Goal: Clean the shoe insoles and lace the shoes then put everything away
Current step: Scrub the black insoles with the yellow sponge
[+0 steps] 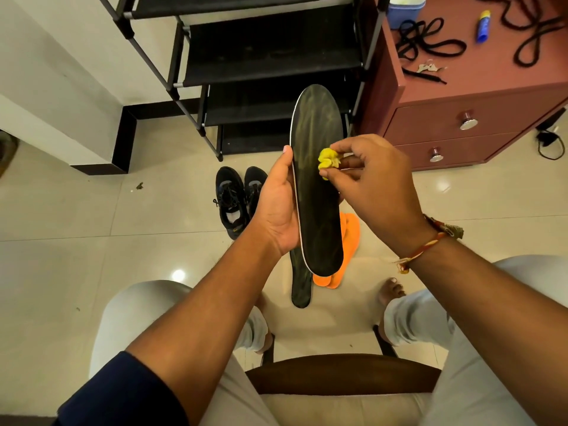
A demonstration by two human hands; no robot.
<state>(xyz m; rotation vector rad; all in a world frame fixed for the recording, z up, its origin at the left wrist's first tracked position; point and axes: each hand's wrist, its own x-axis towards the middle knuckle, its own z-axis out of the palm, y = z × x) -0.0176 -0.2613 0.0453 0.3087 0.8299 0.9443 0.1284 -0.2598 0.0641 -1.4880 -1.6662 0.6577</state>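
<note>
Holding a dark insole upright in front of the body, the left hand wraps its grip along the insole's left edge, thumb up the side. The right hand pinches a crumpled yellow cloth between thumb and fingertips and presses it to the insole's face, just right of the left thumb tip. Below both hands, on the floor, lie a second dark insole and, touching it on its right, an orange cloth. Left of the left hand stands a pair of black shoes, one of them laced. Up and to the right of the right hand, black laces and a small blue-and-yellow tube lie on the reddish worktop. No writing is legible anywhere.
</note>
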